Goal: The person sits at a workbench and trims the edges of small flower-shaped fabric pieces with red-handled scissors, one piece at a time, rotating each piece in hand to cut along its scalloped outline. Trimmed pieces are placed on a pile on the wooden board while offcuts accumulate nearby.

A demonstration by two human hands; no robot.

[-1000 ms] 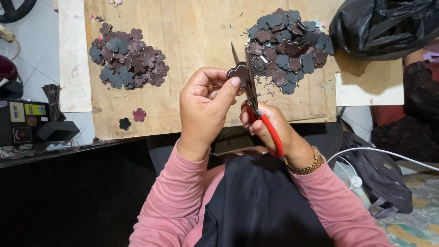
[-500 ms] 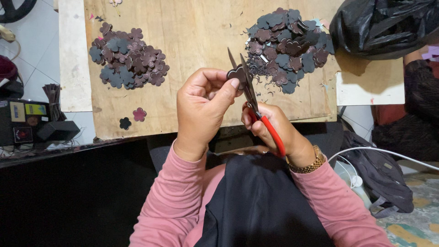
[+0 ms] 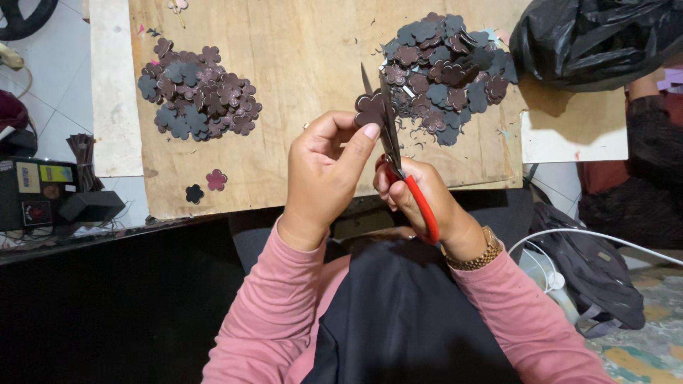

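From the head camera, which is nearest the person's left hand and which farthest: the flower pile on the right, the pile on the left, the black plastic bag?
1. From the left hand, the right pile of flower cutouts comes first, just up and to the right.
2. The left pile of flower cutouts lies further, up to the left.
3. The black plastic bag sits farthest, at the top right corner.

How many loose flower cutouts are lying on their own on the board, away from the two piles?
2 on the wooden board: a black flower cutout and a pink flower cutout beside it, near the front left edge. A pale one at the top edge is cropped; others may be hidden.
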